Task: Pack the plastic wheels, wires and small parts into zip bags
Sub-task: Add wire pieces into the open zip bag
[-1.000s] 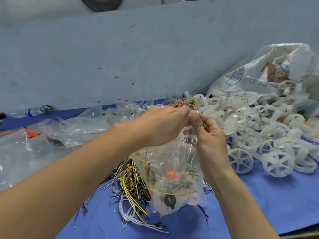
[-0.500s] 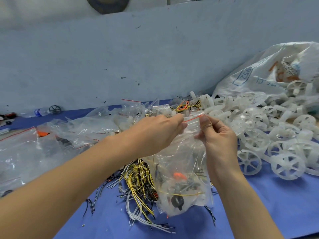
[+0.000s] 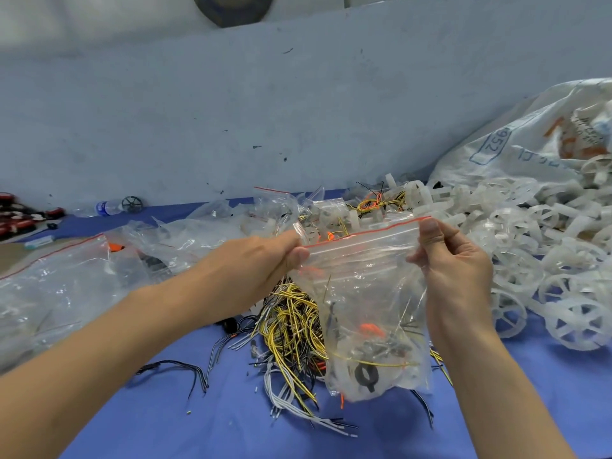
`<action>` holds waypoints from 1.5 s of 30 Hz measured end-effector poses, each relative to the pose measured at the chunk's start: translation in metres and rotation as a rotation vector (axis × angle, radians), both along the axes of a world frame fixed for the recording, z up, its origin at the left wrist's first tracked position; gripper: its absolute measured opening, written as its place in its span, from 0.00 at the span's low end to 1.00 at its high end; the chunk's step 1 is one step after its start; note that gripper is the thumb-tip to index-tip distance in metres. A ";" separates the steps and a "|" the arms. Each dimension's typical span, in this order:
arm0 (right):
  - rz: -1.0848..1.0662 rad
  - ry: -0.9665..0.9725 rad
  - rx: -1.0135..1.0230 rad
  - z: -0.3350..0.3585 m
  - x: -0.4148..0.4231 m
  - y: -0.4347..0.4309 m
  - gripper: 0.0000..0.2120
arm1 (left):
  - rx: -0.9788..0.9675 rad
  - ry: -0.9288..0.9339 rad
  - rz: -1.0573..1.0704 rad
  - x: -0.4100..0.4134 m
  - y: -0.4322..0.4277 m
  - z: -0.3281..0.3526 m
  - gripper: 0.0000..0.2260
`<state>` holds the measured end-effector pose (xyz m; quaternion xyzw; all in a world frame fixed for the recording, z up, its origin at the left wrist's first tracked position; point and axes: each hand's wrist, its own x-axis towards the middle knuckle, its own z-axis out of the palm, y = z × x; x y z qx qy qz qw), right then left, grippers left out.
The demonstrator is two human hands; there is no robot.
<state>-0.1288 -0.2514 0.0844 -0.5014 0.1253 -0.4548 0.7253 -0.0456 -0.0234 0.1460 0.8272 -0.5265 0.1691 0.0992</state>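
I hold a clear zip bag with a red strip along its top above the blue table. My left hand pinches the bag's top left corner and my right hand pinches the top right corner, so the zip line is stretched flat between them. Small dark parts, an orange piece and a yellow wire lie in the bag's bottom. A tangle of yellow, black and white wires lies under and behind the bag. White plastic wheels are heaped to the right.
Empty and part-filled clear bags cover the table's left side. A large white printed sack lies at the back right behind the wheels. A blue-grey wall runs along the table's far edge, with a small bottle at its foot.
My hands have moved apart along the bag's top, the left to the left corner and the right to the right corner, pulling the zip line out straight. The bag hangs wider now.
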 end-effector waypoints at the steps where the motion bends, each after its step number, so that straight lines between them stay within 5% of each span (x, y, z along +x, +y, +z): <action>1: 0.002 -0.006 0.003 0.000 0.000 0.001 0.13 | -0.013 0.007 -0.001 0.000 0.003 0.000 0.14; 11: 0.131 -0.126 -0.045 0.047 0.008 0.041 0.10 | -0.096 0.070 0.042 0.007 0.052 0.065 0.12; 21: 0.472 -0.109 -0.140 0.105 0.103 0.173 0.04 | -0.025 0.124 0.426 0.058 0.199 0.132 0.17; 25: 0.631 0.071 -0.183 0.076 0.169 0.247 0.05 | 0.072 0.275 0.733 0.103 0.265 0.100 0.17; 30: 0.717 0.304 -0.282 0.029 0.265 0.318 0.09 | -0.078 0.366 0.967 0.165 0.322 0.036 0.16; 35: 0.678 0.353 -0.438 0.015 0.338 0.341 0.06 | -0.125 0.293 1.079 0.216 0.338 -0.002 0.17; 45: 0.836 0.566 -0.802 -0.031 0.330 0.320 0.13 | -0.081 0.516 1.208 0.222 0.383 -0.069 0.14</action>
